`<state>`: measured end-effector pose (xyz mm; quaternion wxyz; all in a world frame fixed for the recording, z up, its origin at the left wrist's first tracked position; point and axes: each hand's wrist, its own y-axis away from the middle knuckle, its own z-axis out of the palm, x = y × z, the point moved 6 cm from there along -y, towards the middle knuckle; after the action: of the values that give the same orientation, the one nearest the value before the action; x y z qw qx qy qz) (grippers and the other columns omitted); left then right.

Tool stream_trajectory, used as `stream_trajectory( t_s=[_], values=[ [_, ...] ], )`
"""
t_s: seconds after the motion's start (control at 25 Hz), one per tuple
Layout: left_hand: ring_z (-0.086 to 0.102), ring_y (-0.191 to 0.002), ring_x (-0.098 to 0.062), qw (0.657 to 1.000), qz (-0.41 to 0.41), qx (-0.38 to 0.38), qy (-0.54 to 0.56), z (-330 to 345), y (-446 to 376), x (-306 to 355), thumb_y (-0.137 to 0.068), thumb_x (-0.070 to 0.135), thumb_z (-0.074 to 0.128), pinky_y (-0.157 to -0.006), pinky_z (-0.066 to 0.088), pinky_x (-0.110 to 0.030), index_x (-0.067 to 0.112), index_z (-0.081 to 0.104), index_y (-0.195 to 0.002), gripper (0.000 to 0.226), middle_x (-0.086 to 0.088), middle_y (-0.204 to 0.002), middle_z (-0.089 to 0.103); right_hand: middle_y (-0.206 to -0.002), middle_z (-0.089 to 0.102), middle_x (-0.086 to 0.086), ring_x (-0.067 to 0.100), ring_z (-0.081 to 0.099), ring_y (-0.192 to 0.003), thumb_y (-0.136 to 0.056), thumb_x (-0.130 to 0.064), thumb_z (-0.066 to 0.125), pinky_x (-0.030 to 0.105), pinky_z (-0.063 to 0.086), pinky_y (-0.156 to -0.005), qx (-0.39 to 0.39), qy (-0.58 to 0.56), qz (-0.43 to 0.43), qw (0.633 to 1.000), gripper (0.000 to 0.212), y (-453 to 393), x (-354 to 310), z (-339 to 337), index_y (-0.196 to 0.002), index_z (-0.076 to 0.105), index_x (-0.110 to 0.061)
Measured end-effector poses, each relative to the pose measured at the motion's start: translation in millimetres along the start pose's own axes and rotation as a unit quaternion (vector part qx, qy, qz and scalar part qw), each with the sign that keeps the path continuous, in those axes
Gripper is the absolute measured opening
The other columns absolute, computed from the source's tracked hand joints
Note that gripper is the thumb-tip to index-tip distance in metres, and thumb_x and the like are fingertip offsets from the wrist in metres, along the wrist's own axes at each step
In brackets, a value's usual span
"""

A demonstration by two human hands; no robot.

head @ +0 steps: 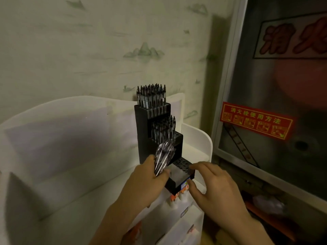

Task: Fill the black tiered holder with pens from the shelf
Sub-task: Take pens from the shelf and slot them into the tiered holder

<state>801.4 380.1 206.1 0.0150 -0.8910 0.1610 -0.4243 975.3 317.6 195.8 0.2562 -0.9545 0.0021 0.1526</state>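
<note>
Nearest you, at about six o'clock in the view, your two forearms came up from the bottom edge. Your left hand (150, 175) gripped a bundle of pens (163, 157), fingers curled round the lower ends so the pens fanned up toward twelve o'clock; the bundle was blurred, so you could not count them. Your right hand (210, 183), at about four o'clock from the left, held nothing: its fingers were loosely spread, the thumb at the near corner of the holder's lowest step and the fingertips at that step's right side. Whether they pressed on it or only hovered, the picture did not show.

Between your hands stood the black tiered holder (155, 138), on the top of a white shelf (198, 138). Its lowest step (181, 165) showed rows of open holes and no pens. Behind it, toward twelve o'clock, the middle step carried pens (164, 128), and the top step held a dense row (151, 96). Below the holder, small orange-and-white bottles (177, 196) sat in a shelf bin.

Farther off, patterned wallpaper ran behind, and at two o'clock a metal cabinet door bore a red notice (256, 122).

You seemed to be between pickup and loading, with only the lowest step left. The next move would call for steadying the holder with the right hand, then drawing single pens from the bundle and dropping each upright into a hole.
</note>
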Motion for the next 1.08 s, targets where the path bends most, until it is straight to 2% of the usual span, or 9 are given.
stream_trajectory(
  t_s=[0.16,0.32,0.44,0.52,0.6,0.72,0.88,1.0,1.08],
  values=[
    [0.062,-0.059,-0.01,1.0,-0.003,-0.001,0.016,14,-61,-4,-0.093,0.035,0.055,-0.048,0.043,-0.017,0.033,0.048,-0.094,0.007,0.003,-0.071,0.06,-0.118,0.063,-0.017,0.01,0.06,-0.107,-0.084,-0.041,0.066,0.028,0.049,-0.091,-0.002,-0.029,-0.018,0.999,0.035,-67,24,22,-0.119,0.059,-0.036],
    [0.061,-0.054,-0.004,1.0,-0.002,0.007,0.001,23,-113,-7,-0.091,0.039,0.057,-0.047,0.039,-0.012,0.036,0.05,-0.093,0.009,0.006,-0.066,0.06,-0.112,0.058,-0.03,-0.004,0.056,-0.104,-0.087,-0.045,0.061,0.013,0.044,-0.087,0.011,-0.121,0.001,0.993,0.026,-127,42,34,-0.114,0.06,-0.041],
    [0.059,-0.061,0.001,0.998,-0.003,0.021,-0.055,31,-139,-11,-0.089,0.043,0.056,-0.049,0.037,-0.01,0.038,0.048,-0.097,0.013,0.011,-0.073,0.061,-0.087,0.068,-0.02,0.0,0.063,-0.086,-0.084,-0.044,0.062,0.013,0.05,-0.07,0.037,-0.309,0.043,0.949,0.01,-157,56,41,-0.086,0.068,-0.036],
    [0.06,-0.065,-0.001,0.997,-0.004,0.026,-0.069,38,-155,-13,-0.087,0.045,0.056,-0.057,0.045,-0.018,0.038,0.047,-0.098,0.015,0.012,-0.076,0.062,-0.078,0.069,-0.012,0.006,0.065,-0.077,-0.081,-0.049,0.065,0.019,0.053,-0.066,0.022,-0.396,0.062,0.916,0.018,-175,60,50,-0.077,0.069,-0.032],
    [0.062,-0.065,-0.005,0.998,-0.009,0.021,-0.064,47,-167,-14,-0.085,0.047,0.053,-0.062,0.052,-0.028,0.038,0.046,-0.096,0.016,0.01,-0.076,0.063,-0.073,0.069,-0.008,0.009,0.065,-0.071,-0.075,-0.051,0.068,0.024,0.055,-0.066,-0.018,-0.438,0.077,0.895,0.022,-191,64,63,-0.075,0.07,-0.029],
    [0.063,-0.069,-0.011,0.997,-0.025,0.019,-0.075,56,-181,-14,-0.084,0.049,0.049,-0.068,0.055,-0.039,0.037,0.043,-0.098,0.019,0.008,-0.08,0.062,-0.067,0.07,-0.002,0.008,0.063,-0.061,-0.077,-0.036,0.076,0.025,0.052,-0.06,-0.08,-0.488,0.111,0.862,0.012,-212,73,83,-0.073,0.074,-0.025],
    [0.059,-0.069,-0.009,0.993,-0.053,0.035,-0.095,62,-196,-17,-0.09,0.043,0.052,-0.064,0.053,-0.028,0.033,0.043,-0.102,0.018,0.01,-0.083,0.059,-0.068,0.072,0.01,0.017,0.066,-0.059,-0.075,-0.022,0.075,0.024,0.056,-0.058,-0.132,-0.587,0.13,0.788,0.01,-241,86,87,-0.078,0.077,-0.013],
    [0.058,-0.075,-0.005,0.992,-0.073,0.026,-0.103,60,-199,-22,-0.092,0.046,0.051,-0.065,0.05,-0.023,0.033,0.041,-0.106,0.022,0.013,-0.09,0.057,-0.074,0.073,0.015,0.022,0.069,-0.064,-0.07,-0.028,0.072,0.025,0.06,-0.064,-0.069,-0.628,0.156,0.759,0.028,-270,111,71,-0.088,0.075,-0.006],
    [0.059,-0.082,-0.005,0.99,-0.09,0.034,-0.1,57,-196,-25,-0.092,0.049,0.052,-0.074,0.053,-0.026,0.033,0.042,-0.11,0.026,0.013,-0.096,0.059,-0.075,0.074,0.012,0.022,0.071,-0.067,-0.075,-0.027,0.071,0.023,0.059,-0.066,-0.012,-0.625,0.138,0.768,0.021,-287,127,57,-0.087,0.075,-0.01]
  ],
)
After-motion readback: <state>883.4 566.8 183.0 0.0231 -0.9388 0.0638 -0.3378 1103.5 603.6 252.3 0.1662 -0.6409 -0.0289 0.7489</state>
